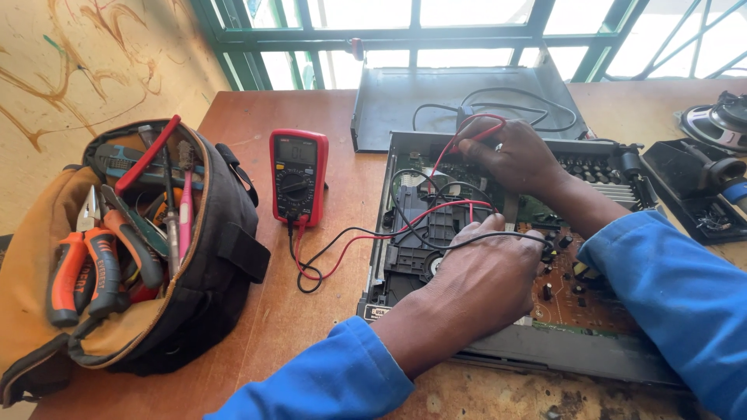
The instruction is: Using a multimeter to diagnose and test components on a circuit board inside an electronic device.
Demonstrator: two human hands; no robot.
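We count two hands at work over one opened player chassis (pixel 436 299) lying on the wooden bench (pixel 311 334). Our left hand (pixel 486 276) rests palm down on the black disc tray area, its fingers (pixel 489 226) curled loosely, with the black lead (pixel 350 231) running under them; we cannot tell whether they pinch a probe tip. Our right hand (pixel 510 155) sits farther back on the chassis, its fingers closed around the red probe (pixel 486 132), pressed down near the rear circuit board. Two leads, one black and one red lead (pixel 346 249), loop across the bench to one red multimeter (pixel 298 177), which lies just left of the chassis. One removed metal cover (pixel 389 105) lies behind the chassis with a black cable coiled on it. At the far left sits one open tool bag (pixel 210 257), holding pliers with orange handles (pixel 85 272) and several screwdrivers, perhaps four, though they overlap too much to count. At the right edge are one loudspeaker (pixel 720 120) and a black part (pixel 692 194). Our right forearm covers part of the brown circuit board.
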